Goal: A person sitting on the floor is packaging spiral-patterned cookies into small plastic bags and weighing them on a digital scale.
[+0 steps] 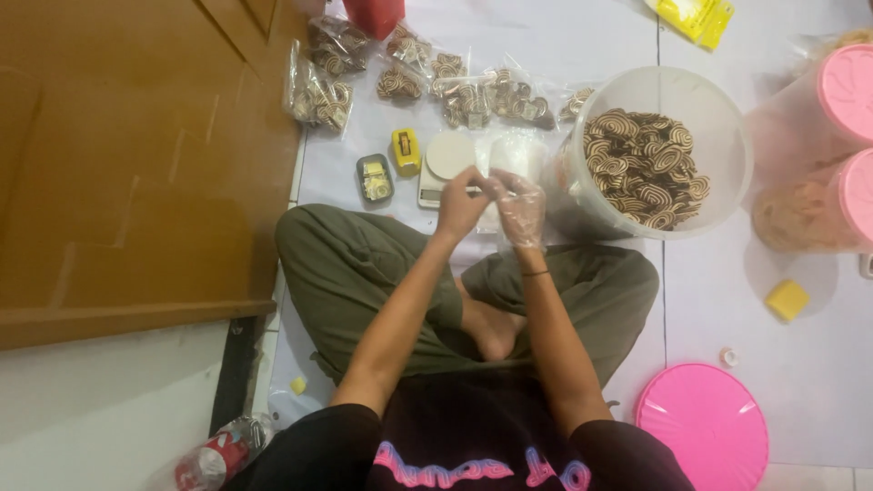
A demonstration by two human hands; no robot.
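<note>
1. A thin clear plastic bag (496, 195) is being held between both hands, just above the small white scale (447, 164) and in front of the crossed legs; it looks empty, though its contents cannot be told for certain.
2. The left hand (462, 205), bare, is being kept closed, its fingers pinched on the bag's edge; the right hand (520, 207), covered by a clear glove, is being kept closed on the same bag.
3. Progress is being judged as partial: about 7 filled packets of swirl cookies (455, 91) are lying in a loose row beyond the scale, while the 1 big clear tub (650, 150) just right of the hands is holding many loose cookies yet.
4. Counted near the scale: 1 yellow tape dispenser (406, 150) and 1 small grey tray (374, 177).
5. Counted farther out: 2 pink-lidded jars (841, 145), 1 loose pink lid (702, 427), 1 yellow sponge (787, 300).
</note>
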